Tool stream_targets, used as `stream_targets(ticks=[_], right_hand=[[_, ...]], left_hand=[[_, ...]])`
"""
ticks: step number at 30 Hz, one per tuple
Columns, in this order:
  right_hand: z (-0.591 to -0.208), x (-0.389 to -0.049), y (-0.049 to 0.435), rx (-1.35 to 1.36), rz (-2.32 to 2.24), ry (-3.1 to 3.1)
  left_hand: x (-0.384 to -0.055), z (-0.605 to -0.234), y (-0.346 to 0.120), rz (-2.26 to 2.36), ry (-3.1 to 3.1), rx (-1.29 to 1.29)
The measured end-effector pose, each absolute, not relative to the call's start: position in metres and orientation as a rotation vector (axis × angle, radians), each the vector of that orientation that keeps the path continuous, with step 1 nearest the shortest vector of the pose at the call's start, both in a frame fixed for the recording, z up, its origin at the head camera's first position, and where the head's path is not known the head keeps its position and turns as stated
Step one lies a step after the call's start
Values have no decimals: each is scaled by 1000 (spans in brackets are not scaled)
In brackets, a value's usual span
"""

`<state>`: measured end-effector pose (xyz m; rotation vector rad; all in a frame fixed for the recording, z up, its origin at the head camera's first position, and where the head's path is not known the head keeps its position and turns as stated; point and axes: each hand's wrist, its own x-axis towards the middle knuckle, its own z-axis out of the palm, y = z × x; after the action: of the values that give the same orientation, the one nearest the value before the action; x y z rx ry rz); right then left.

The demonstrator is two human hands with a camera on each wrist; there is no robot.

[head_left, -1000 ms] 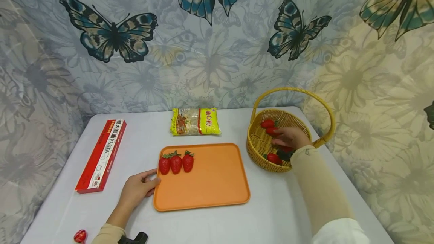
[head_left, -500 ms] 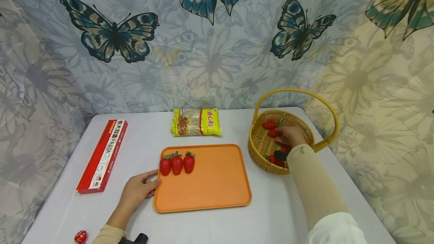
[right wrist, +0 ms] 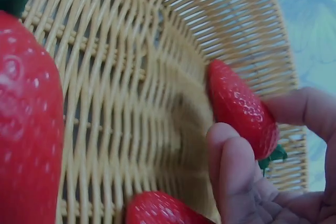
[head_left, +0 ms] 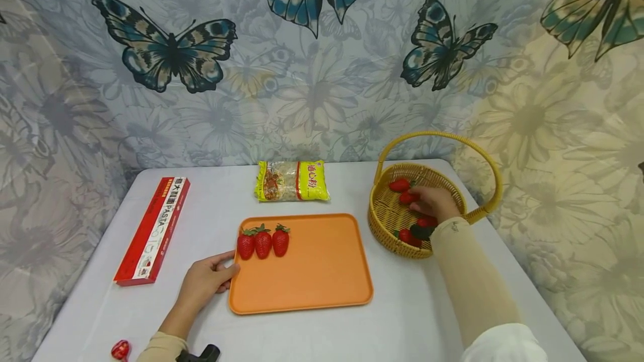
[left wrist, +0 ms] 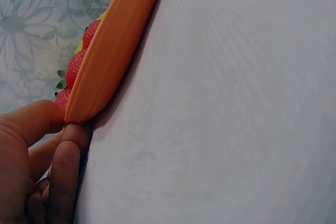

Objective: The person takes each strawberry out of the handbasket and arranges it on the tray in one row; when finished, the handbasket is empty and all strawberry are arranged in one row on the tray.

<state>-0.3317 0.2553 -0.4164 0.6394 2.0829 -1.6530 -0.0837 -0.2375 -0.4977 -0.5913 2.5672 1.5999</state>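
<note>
My left hand grips the left edge of an orange tray, thumb above and fingers beneath the rim in the left wrist view. Three strawberries stand in a row at the tray's upper left. On the right, my right hand reaches into a yellow wicker basket. There it pinches a strawberry between thumb and fingers, close against the basket wall. Another strawberry lies just beyond it. More strawberries are nearer the basket's front, partly covered by a dark object at the wrist.
A red pasta box lies at the left of the white table. Behind the tray is a yellow bag of pasta. A small red-wrapped candy sits near the front left. The basket's tall handle arches over the right forearm's side.
My right hand has shifted only slightly within the basket, its fingers staying at the strawberry. My left hand and the tray have kept their places.
</note>
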Motion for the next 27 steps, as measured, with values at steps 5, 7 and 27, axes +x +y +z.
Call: stream_targets(ticks=[5,7,27], right_hand=[[-406,-325,266,403,-1659,2022],[-399,-320,269,288,-1643,2012],[-396,-257,146,-346,-1472,1808]], left_hand=[[-85,-498,-237,1602,2560,-591],[-85,-497,-237,1604,2557,-595],[-83,-499,-237,1612,2557,-629]])
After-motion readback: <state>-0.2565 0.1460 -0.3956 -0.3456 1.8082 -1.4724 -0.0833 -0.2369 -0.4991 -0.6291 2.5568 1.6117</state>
